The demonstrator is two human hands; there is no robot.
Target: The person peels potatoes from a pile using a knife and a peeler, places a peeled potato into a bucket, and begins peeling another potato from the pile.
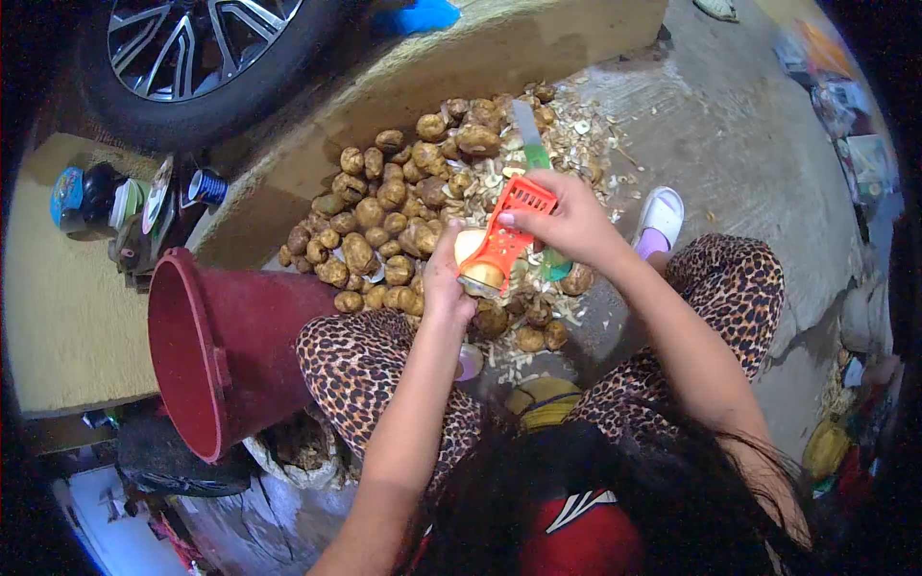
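Note:
My left hand point(446, 278) is wrapped round a partly peeled potato point(469, 242), whose pale flesh shows. An orange-red peeler point(526, 198) is gripped in my right hand point(569, 223), and its lower end lies over the potato. Behind the peeler and my right hand is a knife point(527, 125) with a green handle; the hand hides part of it. Below both hands, unpeeled brown potatoes point(391, 195) lie heaped on the ground, with pale peelings point(588, 134) scattered to their right.
A dark red bucket point(230, 336) lies tilted at the left, its mouth facing left. Behind the potatoes runs a low concrete ledge point(423, 91), with a car wheel point(206, 72) above it. Cups and containers point(130, 204) sit at far left. Bags and litter point(855, 144) line the right side.

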